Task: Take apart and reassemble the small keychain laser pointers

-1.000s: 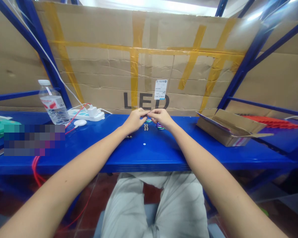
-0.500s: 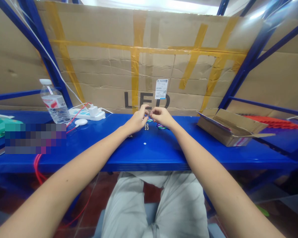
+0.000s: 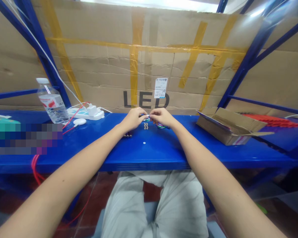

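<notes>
Is a blue worktop [image 3: 164, 152], smooth and shiny. Carries at left a clear bottle [image 3: 56, 110] with white cap, a white power strip [image 3: 86, 116] just beside it, and a white round piece [image 3: 79, 122]. Carries near the middle small metal parts [image 3: 145, 126] and a colourful bundle [image 3: 163, 126]; at right, an open cardboard box [image 3: 228, 132], with red pieces [image 3: 273, 121] behind it.

1 bottle [image 3: 54, 104] is stood beside a white power strip [image 3: 98, 115]. 1 open carton [image 3: 213, 129] is set near red material [image 3: 272, 121]. Behind, a cardboard panel [image 3: 101, 76] marked "LED" is crossed by yellow tape [image 3: 133, 72].
</notes>
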### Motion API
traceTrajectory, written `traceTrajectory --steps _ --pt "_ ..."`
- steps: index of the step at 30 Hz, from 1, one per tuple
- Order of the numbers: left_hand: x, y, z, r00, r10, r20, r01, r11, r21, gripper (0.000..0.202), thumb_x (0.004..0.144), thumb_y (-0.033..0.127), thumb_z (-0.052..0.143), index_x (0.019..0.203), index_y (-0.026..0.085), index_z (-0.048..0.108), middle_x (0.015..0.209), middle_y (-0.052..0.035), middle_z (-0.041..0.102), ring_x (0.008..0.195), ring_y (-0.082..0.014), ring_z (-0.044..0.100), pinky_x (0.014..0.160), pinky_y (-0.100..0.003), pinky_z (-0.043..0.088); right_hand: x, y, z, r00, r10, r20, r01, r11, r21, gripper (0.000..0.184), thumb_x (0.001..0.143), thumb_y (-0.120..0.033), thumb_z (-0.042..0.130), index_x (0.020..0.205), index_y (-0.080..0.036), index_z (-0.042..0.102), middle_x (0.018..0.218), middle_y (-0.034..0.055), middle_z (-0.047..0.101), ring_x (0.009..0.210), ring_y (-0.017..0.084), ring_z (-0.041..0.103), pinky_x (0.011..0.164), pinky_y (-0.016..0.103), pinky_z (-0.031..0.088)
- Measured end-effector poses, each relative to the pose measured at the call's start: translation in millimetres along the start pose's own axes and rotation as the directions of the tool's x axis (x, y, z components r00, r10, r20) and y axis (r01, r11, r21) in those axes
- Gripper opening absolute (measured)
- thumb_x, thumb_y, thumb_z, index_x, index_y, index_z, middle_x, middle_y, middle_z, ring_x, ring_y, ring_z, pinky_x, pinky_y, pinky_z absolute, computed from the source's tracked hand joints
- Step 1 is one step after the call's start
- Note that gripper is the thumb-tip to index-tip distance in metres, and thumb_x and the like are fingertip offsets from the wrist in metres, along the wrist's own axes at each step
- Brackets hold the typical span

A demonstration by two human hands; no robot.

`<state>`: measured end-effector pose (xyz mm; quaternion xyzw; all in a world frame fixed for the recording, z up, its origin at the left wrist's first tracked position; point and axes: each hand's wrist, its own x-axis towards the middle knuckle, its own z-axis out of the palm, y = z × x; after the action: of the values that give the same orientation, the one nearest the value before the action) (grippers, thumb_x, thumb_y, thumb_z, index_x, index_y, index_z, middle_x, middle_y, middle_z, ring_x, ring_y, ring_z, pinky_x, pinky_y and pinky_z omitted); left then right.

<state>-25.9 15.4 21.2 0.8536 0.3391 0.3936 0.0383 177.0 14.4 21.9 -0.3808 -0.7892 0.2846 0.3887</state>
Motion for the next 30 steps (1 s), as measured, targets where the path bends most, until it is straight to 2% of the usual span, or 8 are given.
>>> traceTrajectory --steps 2,5,11,15,20,23,27,30 --pt "-2.7 3.9 -3.5 0.998 -0.037 0.057 0.038 0.999 -0.014 0.018 0.092 0.032 0.058 0.093 0.021 0.072 0.089 -0.0037 0.072 0.084 -0.0188 0.064 0.081 -0.032 0.048 -0.7 -2.2 1.0 1.0 0.012 0.022 -0.012 1.0 0.01 0.017 0.085 -0.025 0.059 0.072 -0.015 0.062 0.06 0.0013 0.065 0.049 0.012 0.059 0.045 0.023 0.046" --pt "-4.2 6.6 -4.0 0.994 -0.057 0.088 0.059 0.998 -0.011 0.021 0.095 0.033 0.052 0.096 0.021 0.069 0.088 -0.0027 0.073 0.082 -0.0187 0.063 0.076 -0.03 0.045 -2.4 -7.7 2.2 0.998 0.03 0.05 -0.03 1.0 -0.004 0.022 0.089 -0.023 0.056 0.069 -0.015 0.062 0.057 0.0015 0.064 0.049 0.013 0.06 0.046 0.023 0.048" --pt "0.3 9.4 1.3 0.98 -0.172 0.104 0.173 0.985 -0.003 0.038 0.099 0.031 0.035 0.072 0.017 0.058 0.079 -0.006 0.068 0.076 -0.0198 0.059 0.071 -0.031 0.043 -4.8 -12.3 3.2 0.999 0.006 0.046 -0.003 0.998 -0.055 0.02 0.09 -0.019 0.055 0.07 -0.017 0.058 0.061 0.0016 0.066 0.048 0.012 0.06 0.044 0.022 0.046" --pt "2.4 7.8 0.5 0.969 -0.206 0.134 0.202 0.979 0.04 0.033 0.094 0.026 0.038 0.067 0.018 0.056 0.074 -0.0051 0.066 0.074 -0.0196 0.058 0.07 -0.031 0.042 -6.5 -10.3 3.2 0.998 -0.025 0.049 0.033 0.986 -0.166 0.021 0.089 -0.018 0.055 0.068 -0.017 0.056 0.056 0.0 0.063 0.044 0.012 0.057 0.043 0.022 0.043" --pt "1.8 3.9 0.1 0.964 -0.206 0.17 0.206 0.978 0.021 0.019 0.09 0.026 0.048 0.078 0.018 0.059 0.083 -0.0059 0.068 0.081 -0.0208 0.061 0.071 -0.031 0.043 -9.2 -12.7 4.4 0.996 -0.048 0.076 0.066 0.967 -0.248 0.022 0.088 -0.017 0.054 0.066 -0.017 0.054 0.052 -0.0016 0.059 0.038 0.01 0.054 0.041 0.021 0.039" --pt "-0.7 4.1 1.8 0.968 -0.182 0.174 0.185 0.983 0.002 0.006 0.086 0.024 0.055 0.086 0.018 0.057 0.085 -0.0056 0.068 0.079 -0.0203 0.061 0.069 -0.031 0.044 -10.1 -16.0 5.4 0.995 0.006 0.099 0.019 0.967 -0.253 0.022 0.088 -0.015 0.054 0.066 -0.017 0.054 0.052 -0.0015 0.06 0.037 0.011 0.056 0.04 0.021 0.04" --pt "-4.8 5.5 3.1 0.984 -0.068 0.165 0.068 0.998 0.008 0.005 0.087 0.021 0.055 0.092 0.02 0.055 0.085 -0.0052 0.067 0.08 -0.0212 0.062 0.069 -0.032 0.044 -10.6 -17.7 4.8 0.986 0.11 0.126 -0.087 0.98 -0.177 0.022 0.088 -0.018 0.056 0.066 -0.017 0.054 0.054 -0.0006 0.062 0.038 0.012 0.058 0.038 0.021 0.042" --pt "-6.4 6.5 2.6 0.988 -0.024 0.152 0.021 1.0 0.017 0.003 0.089 0.021 0.052 0.092 0.02 0.054 0.084 -0.0049 0.066 0.079 -0.0216 0.061 0.069 -0.032 0.043 -10.8 -17.3 3.4 0.983 0.136 0.127 -0.127 0.989 -0.078 0.023 0.088 -0.021 0.057 0.065 -0.017 0.053 0.054 -0.0004 0.063 0.039 0.013 0.058 0.038 0.022 0.044"
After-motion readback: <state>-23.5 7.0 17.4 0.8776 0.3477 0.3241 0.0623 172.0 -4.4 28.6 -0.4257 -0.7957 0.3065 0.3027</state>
